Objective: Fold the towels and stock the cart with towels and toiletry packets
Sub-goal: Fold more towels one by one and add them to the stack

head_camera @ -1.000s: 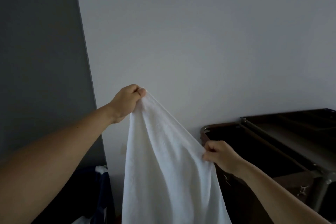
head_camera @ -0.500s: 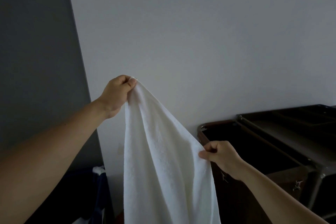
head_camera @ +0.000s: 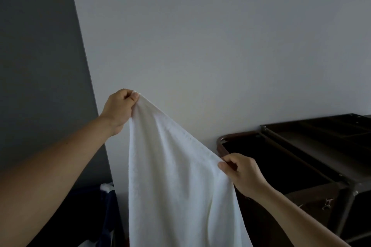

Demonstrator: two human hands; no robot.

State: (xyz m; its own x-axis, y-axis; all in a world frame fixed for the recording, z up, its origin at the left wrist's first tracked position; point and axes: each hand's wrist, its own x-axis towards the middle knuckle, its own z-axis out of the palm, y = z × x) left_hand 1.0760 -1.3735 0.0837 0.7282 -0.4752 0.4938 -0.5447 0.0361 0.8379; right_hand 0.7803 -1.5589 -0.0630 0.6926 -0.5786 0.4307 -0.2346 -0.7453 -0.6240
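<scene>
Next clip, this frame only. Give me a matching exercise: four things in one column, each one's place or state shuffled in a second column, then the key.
Column one
1. left hand
2. right hand
3. white towel
4. dark cart

Column two
A. stands by the wall at the right of the view
B. holds the towel's top corner, highest up
C. hangs down, spread between both hands
D. pinches the towel's edge lower down, in front of the cart

Pairs: 1-B; 2-D; 3-C; 4-A
</scene>
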